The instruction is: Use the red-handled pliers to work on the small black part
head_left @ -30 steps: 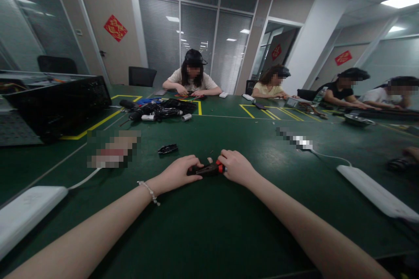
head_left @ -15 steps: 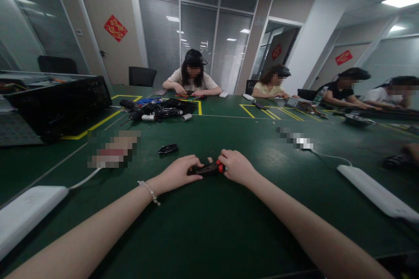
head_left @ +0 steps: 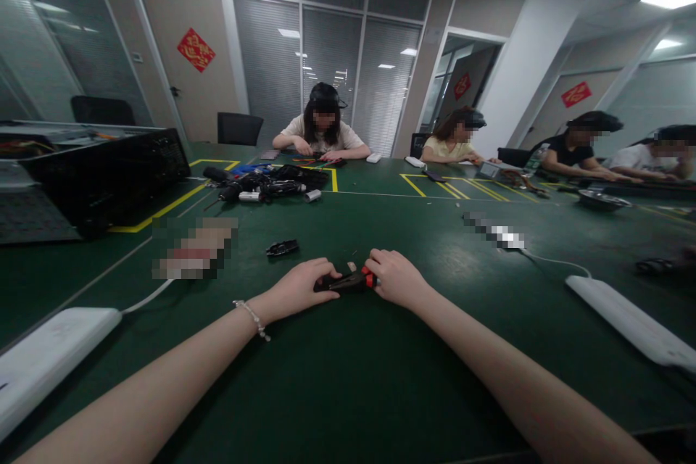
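Note:
My left hand (head_left: 300,281) is closed with thumb and fingers round a small black part (head_left: 325,282) on the green table (head_left: 348,370). My right hand (head_left: 399,278) is wrapped round the red-and-black grips of what looks like a pair of pliers (head_left: 356,280). The dark jaws point left and meet the black part, though exactly how they touch it is too dark to tell. A small pale scrap (head_left: 351,266) lies just beyond the tool. Farther left sits an open black plastic shell (head_left: 283,248).
A heap of black tools and cables (head_left: 272,181) lies beyond my hands. To the left stand a black computer case (head_left: 125,174) and a white power bank (head_left: 59,341); another white power bank (head_left: 625,319) is at right. A person (head_left: 323,123) sits opposite, with others farther right.
The whole view has shifted slightly to the right. Both hands keep their grip, with no clear movement of the tool or the black part.

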Available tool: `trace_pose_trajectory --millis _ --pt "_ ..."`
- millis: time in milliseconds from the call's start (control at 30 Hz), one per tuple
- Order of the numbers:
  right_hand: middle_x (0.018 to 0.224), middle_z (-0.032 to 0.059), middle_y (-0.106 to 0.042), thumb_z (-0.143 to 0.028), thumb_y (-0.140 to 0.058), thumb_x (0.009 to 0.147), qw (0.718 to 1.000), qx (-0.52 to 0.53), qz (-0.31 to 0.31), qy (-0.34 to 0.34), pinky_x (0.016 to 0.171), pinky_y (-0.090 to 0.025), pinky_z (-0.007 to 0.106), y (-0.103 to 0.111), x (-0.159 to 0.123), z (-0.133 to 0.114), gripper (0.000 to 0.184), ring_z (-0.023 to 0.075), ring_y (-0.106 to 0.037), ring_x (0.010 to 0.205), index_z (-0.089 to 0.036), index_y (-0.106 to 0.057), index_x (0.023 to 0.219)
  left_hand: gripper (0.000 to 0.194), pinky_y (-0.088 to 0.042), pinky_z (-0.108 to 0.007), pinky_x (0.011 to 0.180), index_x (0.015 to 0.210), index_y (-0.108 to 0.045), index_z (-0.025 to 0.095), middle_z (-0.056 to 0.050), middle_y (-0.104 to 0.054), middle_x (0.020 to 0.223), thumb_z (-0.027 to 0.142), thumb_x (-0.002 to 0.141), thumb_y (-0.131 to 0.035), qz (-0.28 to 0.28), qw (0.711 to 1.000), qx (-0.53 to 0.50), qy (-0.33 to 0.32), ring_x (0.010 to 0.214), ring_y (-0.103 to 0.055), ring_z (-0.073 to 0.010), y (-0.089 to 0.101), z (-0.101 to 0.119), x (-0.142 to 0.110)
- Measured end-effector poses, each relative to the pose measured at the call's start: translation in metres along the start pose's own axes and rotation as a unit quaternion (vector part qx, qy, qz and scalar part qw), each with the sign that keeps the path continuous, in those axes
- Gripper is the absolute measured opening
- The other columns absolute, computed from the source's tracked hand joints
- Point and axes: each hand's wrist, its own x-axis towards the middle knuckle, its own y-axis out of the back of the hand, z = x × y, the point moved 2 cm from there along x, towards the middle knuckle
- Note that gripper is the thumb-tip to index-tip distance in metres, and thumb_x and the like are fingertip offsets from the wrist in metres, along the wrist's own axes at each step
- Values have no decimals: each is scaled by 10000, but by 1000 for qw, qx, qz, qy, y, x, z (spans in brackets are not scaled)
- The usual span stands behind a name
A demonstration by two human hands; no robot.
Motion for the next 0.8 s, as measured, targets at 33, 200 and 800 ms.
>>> trace_pose_trajectory --millis 33,200,800 --pt "915 68 -519 -189 -528 699 1000 0 1 1 685 -357 269 0 0 0 196 164 -489 782 -142 -557 887 248 -379 -234 620 949 -525 208 -2 -507 889 353 754 -575 -2 1000 0 -2 721 -500 -141 0 0 0" --pt "938 71 -517 -192 -536 694 1000 6 8 4 681 -360 269 0 -1 1 216 163 -491 779 -140 -556 903 241 -381 -236 625 944 -530 213 0 -502 878 347 751 -583 -2 1000 2 -2 729 -501 -145 3 2 -1" --pt "931 76 -521 -178 -520 706 1000 12 -2 -3 692 -357 266 2 0 -2 202 162 -492 789 -140 -561 900 249 -375 -238 630 940 -531 200 -7 -509 887 353 750 -583 2 1000 4 0 729 -501 -146 2 2 -1"
